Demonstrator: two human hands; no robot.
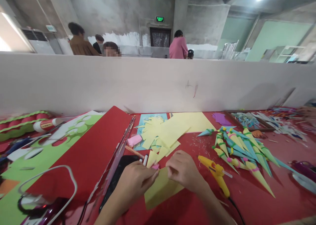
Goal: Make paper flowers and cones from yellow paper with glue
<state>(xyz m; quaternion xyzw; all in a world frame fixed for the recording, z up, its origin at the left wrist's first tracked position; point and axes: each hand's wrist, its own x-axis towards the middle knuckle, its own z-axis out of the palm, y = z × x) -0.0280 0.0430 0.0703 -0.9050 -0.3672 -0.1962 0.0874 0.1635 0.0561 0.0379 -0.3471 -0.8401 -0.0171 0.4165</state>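
Observation:
Both my hands are closed on the upper edge of a yellow paper sheet (161, 188), which hangs just above the red table. My left hand (137, 180) pinches it near its left corner, where a bit of pink shows by the fingertips. Farther right, my right hand (184, 169) grips the same edge with curled fingers. Yellow paper scraps (154, 133) lie in a pile beyond the hands. A yellow glue gun (216, 174) rests right of my right hand. Paper cones (247, 146) in yellow and blue are heaped past it.
A white partition (148, 83) closes off the back. Red board (89, 152) and green cut-out sheets (22, 167) cover the left side. A black phone-like object (120, 172) lies beside my left arm. A tray of scraps (249, 119) sits back right; people stand beyond the partition.

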